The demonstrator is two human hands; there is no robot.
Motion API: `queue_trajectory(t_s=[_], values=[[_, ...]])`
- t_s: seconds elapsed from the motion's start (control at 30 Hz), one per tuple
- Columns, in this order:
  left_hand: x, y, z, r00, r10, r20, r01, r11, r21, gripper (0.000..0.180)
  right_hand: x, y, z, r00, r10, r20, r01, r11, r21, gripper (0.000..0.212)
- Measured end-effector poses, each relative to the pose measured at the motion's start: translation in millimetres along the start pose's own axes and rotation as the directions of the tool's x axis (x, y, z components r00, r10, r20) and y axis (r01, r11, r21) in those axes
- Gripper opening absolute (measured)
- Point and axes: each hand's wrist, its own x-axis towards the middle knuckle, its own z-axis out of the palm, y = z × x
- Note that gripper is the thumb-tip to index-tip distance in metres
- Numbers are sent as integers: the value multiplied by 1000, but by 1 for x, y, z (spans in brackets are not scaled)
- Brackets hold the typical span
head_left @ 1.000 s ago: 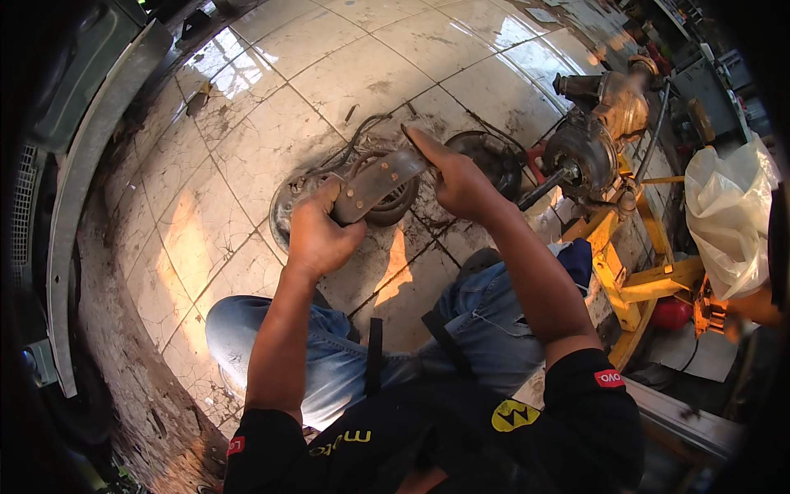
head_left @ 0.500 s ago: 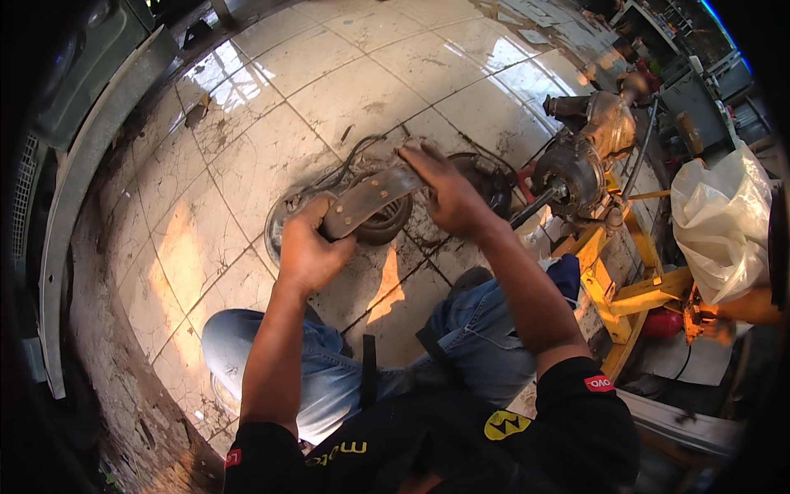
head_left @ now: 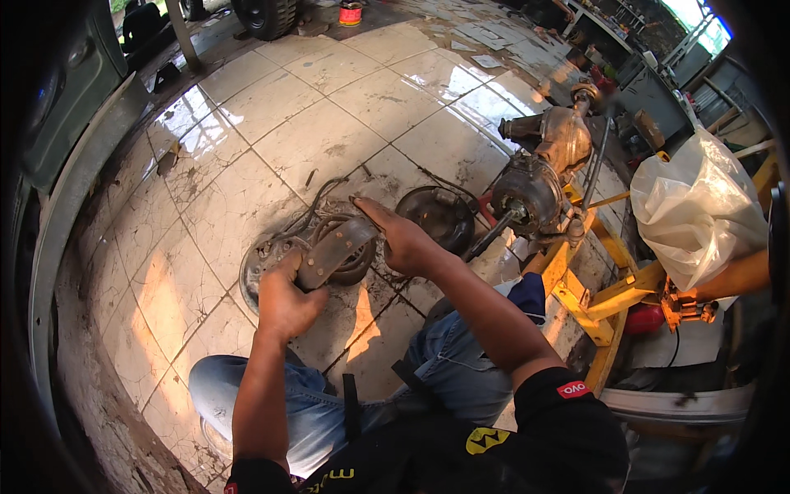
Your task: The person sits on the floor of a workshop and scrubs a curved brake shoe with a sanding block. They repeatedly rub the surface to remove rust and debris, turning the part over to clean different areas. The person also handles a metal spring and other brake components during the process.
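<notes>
Blue denim trousers (head_left: 469,354) lie nearest us, at six o'clock. Ahead of them we see the left hand (head_left: 290,303) grasping the near end of a curved, dark riveted strip (head_left: 336,251); its thumb lies over the edge, while the other fingers curl in, mostly hidden from us. The riveted strip is held above the tiled floor (head_left: 271,165), between both hands, slanting from eight o'clock to two. At its far end, the right hand (head_left: 409,244) keeps its fingers nearly straight and close together, touching the strip; we cannot tell whether they clasp it. Behind the strip we make out a brown ring-shaped part (head_left: 355,270), with a round metal plate (head_left: 260,257) at nine o'clock. Farther off, at two o'clock, come a black round dish (head_left: 436,218) and a rusty axle housing (head_left: 564,140); a tyre (head_left: 265,14) stands farthest, towards eleven.
</notes>
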Motion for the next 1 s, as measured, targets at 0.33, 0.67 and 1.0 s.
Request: queue_trajectory(t_s=[0.33,0.67,1.0], values=[[3,-9,5,998,-55,-8,55,998,-36,27,0,-10,-3,990,120,80,-118,992,-32,92],[4,-12,3,999,-41,-11,41,999,19,27,-2,0,-1,990,89,111,-80,993,-88,86],[6,-12,2,1000,-23,-17,23,1000,19,25,-5,-3,2,992,95,81,-91,995,-45,92]])
